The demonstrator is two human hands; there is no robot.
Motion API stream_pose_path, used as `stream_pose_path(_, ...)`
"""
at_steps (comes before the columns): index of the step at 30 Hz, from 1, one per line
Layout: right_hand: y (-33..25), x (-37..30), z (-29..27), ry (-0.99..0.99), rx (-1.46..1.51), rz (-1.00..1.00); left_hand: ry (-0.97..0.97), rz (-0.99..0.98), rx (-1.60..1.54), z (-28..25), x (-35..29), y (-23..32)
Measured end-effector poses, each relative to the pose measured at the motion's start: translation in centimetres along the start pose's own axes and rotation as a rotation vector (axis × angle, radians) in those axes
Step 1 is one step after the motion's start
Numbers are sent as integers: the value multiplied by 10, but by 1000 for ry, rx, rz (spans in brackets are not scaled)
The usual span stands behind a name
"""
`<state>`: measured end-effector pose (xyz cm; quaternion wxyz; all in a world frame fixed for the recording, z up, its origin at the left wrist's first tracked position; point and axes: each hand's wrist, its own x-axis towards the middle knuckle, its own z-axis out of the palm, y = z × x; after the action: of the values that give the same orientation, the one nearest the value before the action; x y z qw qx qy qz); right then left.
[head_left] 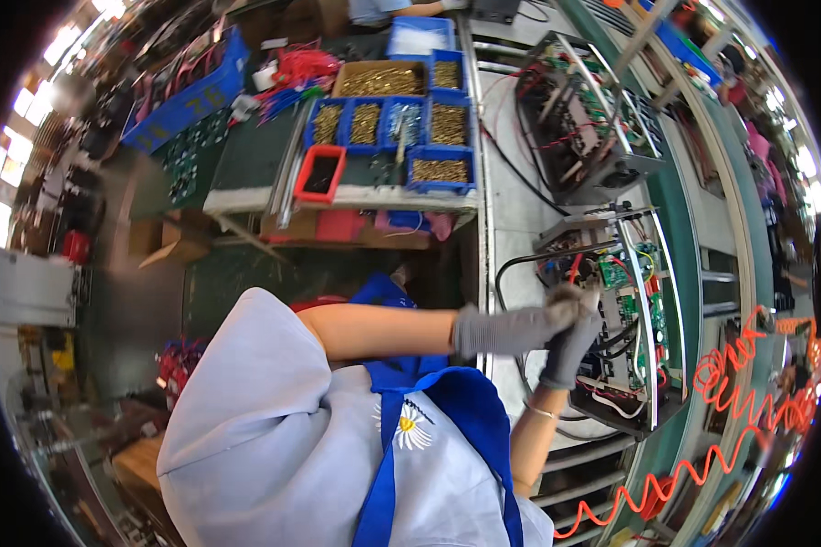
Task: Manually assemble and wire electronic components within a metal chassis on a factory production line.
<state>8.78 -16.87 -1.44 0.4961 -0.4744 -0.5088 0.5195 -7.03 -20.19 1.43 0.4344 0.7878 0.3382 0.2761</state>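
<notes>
Both my hands, in grey knit gloves, meet at the left side of an open metal-framed chassis (655, 319) holding green circuit boards and wiring. My left hand (561, 314) reaches in from the left with its fingers curled closed, slightly blurred. Just below and against it is my right hand (573, 346), its fingers closed and raised toward the left one's fingertips. Whatever they pinch between them is too small and hidden to make out. A thick black cable (504, 278) loops beside the hands, and red wires (576, 266) rise from the chassis just above them.
A second open chassis (593, 118) stands farther along the line. Blue bins of brass-coloured hardware (442, 171) and a red bin (319, 175) sit on the bench at the upper left. Metal rollers (584, 456) lie at the near side, with an orange coiled hose (666, 479) crossing at the right.
</notes>
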Motion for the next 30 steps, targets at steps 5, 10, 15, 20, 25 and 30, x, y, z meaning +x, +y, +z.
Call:
stream_pose_path(5, 34, -21, 20, 174, -186, -56, 172, -294, -915, 55, -45, -25)
stream_pose_path(10, 30, 6, 3, 386, -379, -292, 336, -350, -1298, 15, -134, -12)
stream_pose_path(15, 26, 41, 45, 372, -455, -434, 660, -391, -801, -65, -210, -40)
stream_pose_path(20, 16, -37, 335, -338, -303, -367, 1241, -226, -1303, -116, -211, -95)
stream_pose_path(25, 5, -64, 455, -713, -89, -381, 1446, -259, -1458, -214, -306, -181)
stream_pose_path(30, 15, -59, 481, -897, -13, -410, 1574, -294, -1463, -287, -339, -255)
